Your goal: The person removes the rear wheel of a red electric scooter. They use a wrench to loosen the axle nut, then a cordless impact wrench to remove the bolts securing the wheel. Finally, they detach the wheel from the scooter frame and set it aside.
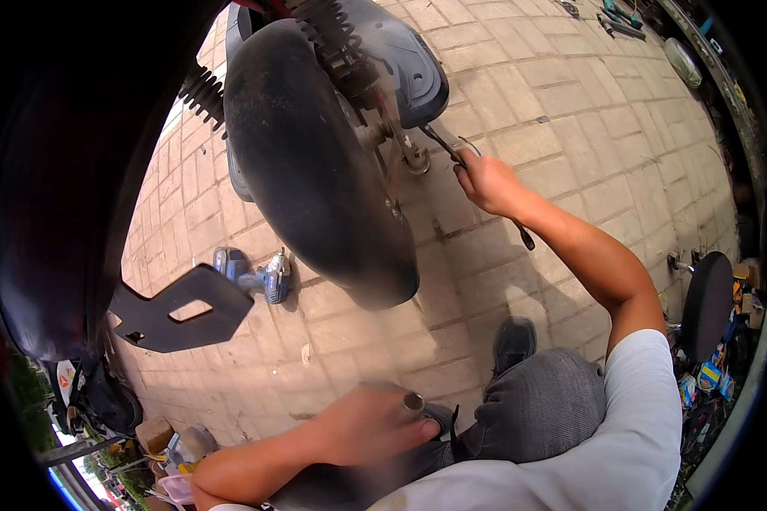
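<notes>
My right hand is closed around a long dark metal tool, wrench-like in shape. Its far end reaches beside the grey plastic cover of a scooter or motorbike; what it touches there is hard to make out. Low in front of me, my left hand is blurred and curled around a short cylindrical thing, whose round metallic end shows above the fingers. Between the hands and the machine is the large black rear fender, with a coil-spring shock absorber beside it.
A blue cordless impact driver rests on the brick paving, behind a black slotted metal plate. At right are a round black padded disc and mixed clutter. Green-handled tools lie at the far right. Boxes stand at lower left.
</notes>
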A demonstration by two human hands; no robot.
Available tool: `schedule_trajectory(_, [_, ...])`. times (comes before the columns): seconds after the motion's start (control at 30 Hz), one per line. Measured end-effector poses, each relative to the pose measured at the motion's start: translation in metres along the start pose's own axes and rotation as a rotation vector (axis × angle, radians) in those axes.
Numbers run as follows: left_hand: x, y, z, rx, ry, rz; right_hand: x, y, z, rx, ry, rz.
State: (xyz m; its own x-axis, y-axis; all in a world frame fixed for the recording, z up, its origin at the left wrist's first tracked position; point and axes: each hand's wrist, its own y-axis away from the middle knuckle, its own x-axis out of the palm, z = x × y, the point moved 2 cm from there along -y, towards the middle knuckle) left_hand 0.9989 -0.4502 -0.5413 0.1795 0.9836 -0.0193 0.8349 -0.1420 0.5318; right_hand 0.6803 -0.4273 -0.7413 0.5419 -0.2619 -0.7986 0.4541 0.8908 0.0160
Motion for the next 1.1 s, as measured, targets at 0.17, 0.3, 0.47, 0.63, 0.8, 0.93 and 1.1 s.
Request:
schedule_trajectory(0.17, [0.006,-0.013,0.002,-0.089,0.021,0.057,-0.053,-0.022,0.055,0.245,-0.323,0.439])
schedule_trajectory(0.3, [0.007,-0.006,0.009,-0.085,-0.003,0.079,-0.063,-0.041,0.072,0.301,-0.267,0.506])
schedule_trajectory(0.47, [0.005,0.004,0.011,-0.074,0.006,0.073,-0.062,-0.06,0.073,0.358,-0.299,0.534])
schedule_trajectory(0.63, [0.001,0.008,0.009,-0.103,0.029,0.085,-0.019,-0.033,0.058,-0.057,0.001,0.111])
schedule_trajectory(0.8, [0.0,0.008,0.005,-0.083,0.105,0.055,0.048,-0.037,-0.009,-0.199,0.081,-0.153])
schedule_trajectory(0.93, [0.003,0.01,0.006,-0.158,0.139,-0.004,0.058,-0.101,-0.038,-0.394,0.169,-0.351])
schedule_trajectory(1.1, [0.0,0.012,0.009,-0.107,0.085,-0.011,0.048,-0.082,-0.048,-0.288,0.244,-0.329])
